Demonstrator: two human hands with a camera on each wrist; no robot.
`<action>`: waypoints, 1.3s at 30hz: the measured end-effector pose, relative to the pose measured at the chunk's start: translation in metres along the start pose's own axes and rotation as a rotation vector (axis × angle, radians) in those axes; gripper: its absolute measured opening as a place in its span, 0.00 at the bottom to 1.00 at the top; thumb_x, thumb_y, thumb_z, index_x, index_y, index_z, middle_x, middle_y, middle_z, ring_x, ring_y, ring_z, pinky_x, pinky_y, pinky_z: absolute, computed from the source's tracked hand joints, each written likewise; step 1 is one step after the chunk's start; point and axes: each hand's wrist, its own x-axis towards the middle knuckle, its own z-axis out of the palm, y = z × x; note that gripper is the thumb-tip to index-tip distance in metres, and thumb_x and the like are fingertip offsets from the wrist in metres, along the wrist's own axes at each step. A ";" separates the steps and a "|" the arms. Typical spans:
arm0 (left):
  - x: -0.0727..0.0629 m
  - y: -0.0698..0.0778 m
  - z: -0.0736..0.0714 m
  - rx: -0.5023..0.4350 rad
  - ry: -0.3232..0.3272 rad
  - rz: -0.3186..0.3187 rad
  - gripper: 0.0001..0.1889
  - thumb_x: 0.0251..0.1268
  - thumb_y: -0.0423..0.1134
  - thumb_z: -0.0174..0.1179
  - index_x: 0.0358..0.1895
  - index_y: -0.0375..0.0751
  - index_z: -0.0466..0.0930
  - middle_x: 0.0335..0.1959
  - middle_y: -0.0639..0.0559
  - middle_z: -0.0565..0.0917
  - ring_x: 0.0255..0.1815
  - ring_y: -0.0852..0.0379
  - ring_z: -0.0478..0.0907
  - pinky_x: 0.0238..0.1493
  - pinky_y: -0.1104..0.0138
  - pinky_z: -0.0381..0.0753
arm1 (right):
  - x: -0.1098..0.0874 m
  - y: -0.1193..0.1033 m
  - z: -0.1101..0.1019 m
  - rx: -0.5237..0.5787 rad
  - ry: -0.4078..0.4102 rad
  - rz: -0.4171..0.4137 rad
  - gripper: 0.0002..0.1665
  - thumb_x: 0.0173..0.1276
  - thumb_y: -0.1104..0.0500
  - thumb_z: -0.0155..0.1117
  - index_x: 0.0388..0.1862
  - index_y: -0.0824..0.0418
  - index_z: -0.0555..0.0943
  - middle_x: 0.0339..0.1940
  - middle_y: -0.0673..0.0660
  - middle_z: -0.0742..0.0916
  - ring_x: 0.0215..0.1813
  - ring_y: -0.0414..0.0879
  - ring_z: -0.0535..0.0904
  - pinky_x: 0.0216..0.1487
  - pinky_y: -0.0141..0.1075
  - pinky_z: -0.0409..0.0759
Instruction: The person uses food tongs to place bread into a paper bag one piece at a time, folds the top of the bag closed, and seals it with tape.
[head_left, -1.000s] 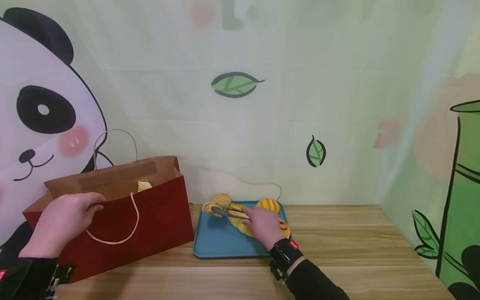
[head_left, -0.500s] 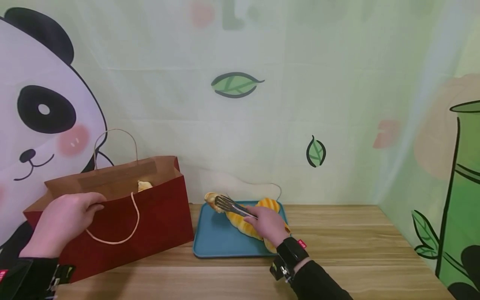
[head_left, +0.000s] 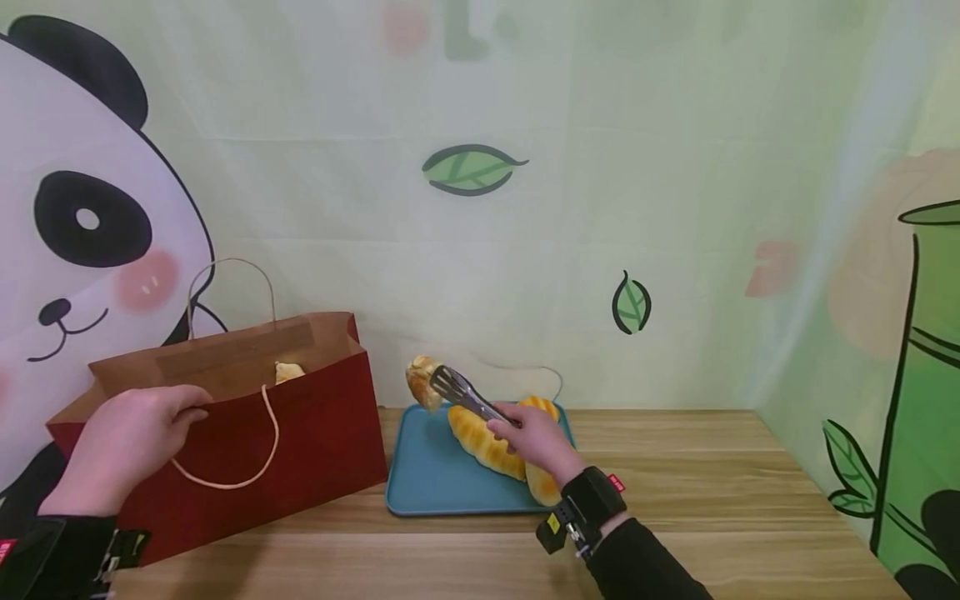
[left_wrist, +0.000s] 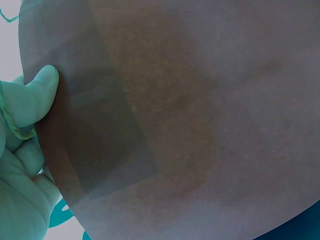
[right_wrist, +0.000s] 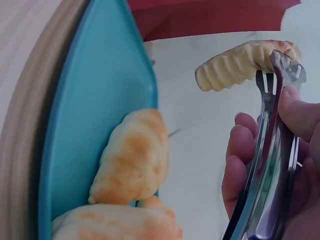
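Observation:
My right hand point(head_left: 536, 437) grips metal tongs point(head_left: 472, 395), whose tips pinch a ridged bread roll point(head_left: 423, 382) above the far left corner of the blue tray point(head_left: 423, 492). In the right wrist view the roll point(right_wrist: 235, 65) hangs between the tong ends, clear of the tray. My left hand point(head_left: 138, 446) pinches the front rim of the red paper bag point(head_left: 315, 442) with thumb and fingers. Seen from the left wrist, the thumb point(left_wrist: 42, 92) lies on the bag's brown inside. A piece of bread point(head_left: 288, 372) shows inside the bag's mouth.
Several bread rolls point(head_left: 487, 442) lie on the right part of the tray, partly behind my right hand. A wooden table point(head_left: 675, 483) carries tray and bag. Behind stands a printed backdrop point(head_left: 570, 208). The bag's rope handle point(head_left: 273, 433) droops over its front.
The tongs have lifted the ridged roll off the tray, upward and slightly left. My right wrist has turned and moved a little right. The left hand keeps its place on the bag rim.

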 end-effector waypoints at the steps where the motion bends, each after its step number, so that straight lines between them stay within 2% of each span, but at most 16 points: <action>1: 0.000 0.000 0.000 0.000 0.001 0.002 0.09 0.49 0.21 0.71 0.35 0.31 0.86 0.25 0.42 0.85 0.25 0.45 0.80 0.33 0.45 0.84 | 0.000 -0.001 -0.001 0.026 0.000 -0.010 0.18 0.75 0.52 0.60 0.58 0.58 0.82 0.34 0.60 0.83 0.31 0.54 0.79 0.28 0.33 0.73; 5: 0.000 0.000 0.000 -0.001 0.003 0.004 0.10 0.48 0.21 0.71 0.35 0.31 0.86 0.25 0.42 0.85 0.25 0.45 0.80 0.33 0.45 0.84 | 0.000 -0.007 -0.004 0.113 -0.006 -0.053 0.12 0.75 0.56 0.60 0.52 0.58 0.82 0.30 0.55 0.82 0.28 0.52 0.78 0.26 0.31 0.72; 8: 0.000 0.000 0.000 -0.001 0.001 0.002 0.09 0.48 0.21 0.71 0.35 0.31 0.86 0.25 0.42 0.85 0.25 0.45 0.80 0.33 0.45 0.84 | -0.001 -0.012 -0.005 0.179 -0.010 -0.061 0.11 0.75 0.57 0.59 0.51 0.60 0.82 0.29 0.52 0.81 0.28 0.49 0.77 0.27 0.33 0.74; 15: 0.000 0.000 0.000 0.004 -0.009 -0.001 0.09 0.49 0.21 0.71 0.35 0.31 0.86 0.25 0.42 0.85 0.25 0.45 0.79 0.33 0.45 0.84 | -0.001 -0.021 -0.011 0.267 -0.011 -0.059 0.16 0.75 0.58 0.59 0.57 0.62 0.80 0.31 0.53 0.82 0.29 0.48 0.76 0.33 0.38 0.77; 21: 0.000 0.000 0.002 0.005 -0.016 -0.008 0.09 0.49 0.21 0.71 0.36 0.31 0.86 0.26 0.41 0.85 0.26 0.45 0.80 0.34 0.45 0.84 | 0.001 -0.029 -0.016 0.316 -0.018 -0.072 0.15 0.76 0.58 0.58 0.57 0.63 0.80 0.32 0.54 0.82 0.29 0.46 0.75 0.33 0.35 0.75; 27: 0.000 0.000 0.000 0.001 -0.002 -0.003 0.09 0.49 0.21 0.71 0.36 0.31 0.86 0.26 0.42 0.85 0.25 0.46 0.79 0.33 0.46 0.84 | 0.005 -0.040 -0.017 0.376 -0.007 -0.061 0.23 0.77 0.59 0.57 0.67 0.63 0.75 0.32 0.55 0.83 0.28 0.45 0.74 0.29 0.30 0.73; 30: 0.001 0.000 0.000 -0.002 -0.009 -0.008 0.09 0.49 0.21 0.71 0.36 0.31 0.86 0.26 0.42 0.85 0.25 0.46 0.79 0.33 0.45 0.84 | 0.006 -0.046 -0.018 0.390 -0.001 -0.067 0.23 0.77 0.59 0.57 0.68 0.62 0.75 0.32 0.55 0.83 0.28 0.46 0.74 0.29 0.29 0.73; 36: 0.000 -0.001 0.001 0.001 -0.007 -0.005 0.09 0.48 0.21 0.71 0.35 0.31 0.86 0.26 0.42 0.85 0.25 0.46 0.79 0.33 0.45 0.84 | 0.008 -0.057 -0.019 0.368 0.005 -0.104 0.18 0.77 0.58 0.57 0.61 0.61 0.79 0.33 0.55 0.83 0.27 0.47 0.73 0.28 0.30 0.71; 39: 0.000 -0.001 0.001 0.000 -0.005 -0.005 0.09 0.49 0.21 0.71 0.35 0.31 0.86 0.26 0.42 0.85 0.25 0.46 0.79 0.33 0.45 0.84 | 0.009 -0.061 -0.019 0.345 0.010 -0.132 0.16 0.77 0.59 0.57 0.59 0.62 0.79 0.32 0.55 0.83 0.28 0.48 0.74 0.30 0.32 0.73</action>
